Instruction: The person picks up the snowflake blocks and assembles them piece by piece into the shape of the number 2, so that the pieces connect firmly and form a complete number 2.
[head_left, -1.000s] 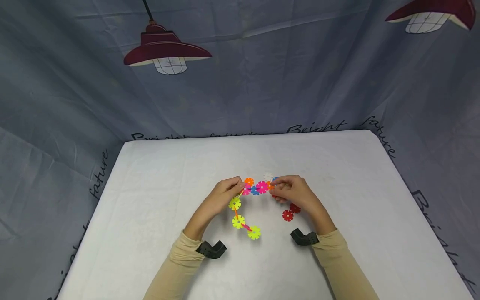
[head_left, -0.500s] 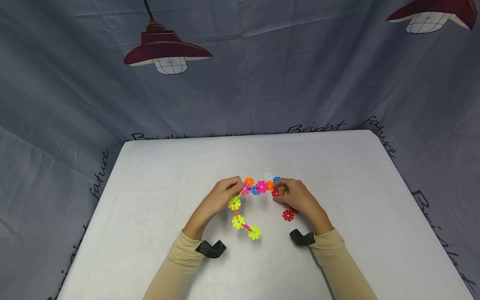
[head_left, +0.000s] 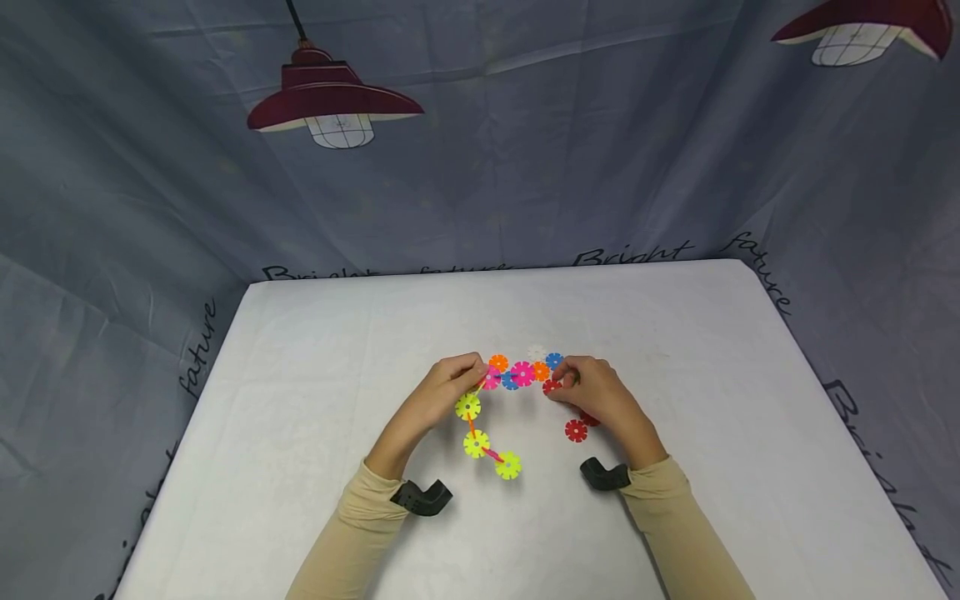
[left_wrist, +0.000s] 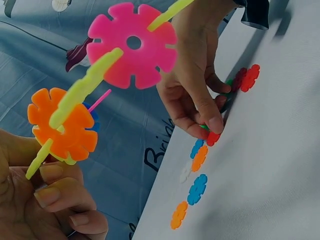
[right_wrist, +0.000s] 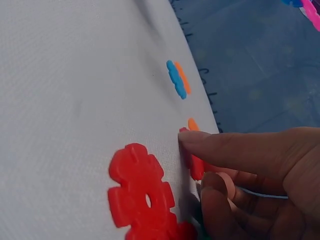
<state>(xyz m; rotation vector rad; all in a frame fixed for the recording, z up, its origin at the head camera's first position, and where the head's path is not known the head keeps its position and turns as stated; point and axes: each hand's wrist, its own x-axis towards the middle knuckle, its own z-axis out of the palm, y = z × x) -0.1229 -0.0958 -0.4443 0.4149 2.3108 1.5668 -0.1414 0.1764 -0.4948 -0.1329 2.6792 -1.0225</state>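
My left hand point(head_left: 450, 387) holds up a chain of notched plastic discs, linked edge to edge. In the left wrist view its fingers pinch near an orange disc point(left_wrist: 62, 124), with a pink disc point(left_wrist: 132, 45) further along. A yellow disc point(head_left: 508, 465) ends the near side in the head view; a pink disc point(head_left: 522, 374) is at the other side. My right hand point(head_left: 596, 392) is low at the table, thumb and finger pinching a red disc point(left_wrist: 213, 138). Green bits point(left_wrist: 229, 85) show by its fingers, mostly hidden.
Loose discs lie on the white table point(head_left: 337, 350): orange point(head_left: 498, 362), blue point(head_left: 554, 360), white point(head_left: 536, 353) and another orange point(head_left: 541, 372) beyond the hands. Red discs point(head_left: 576, 431) lie beneath the right wrist. A printed grey curtain point(head_left: 487, 167) stands behind the table.
The right hand has drawn slightly to the right, uncovering the orange and blue discs, and its fingers have come onto the red disc. The left hand and chain have hardly moved.
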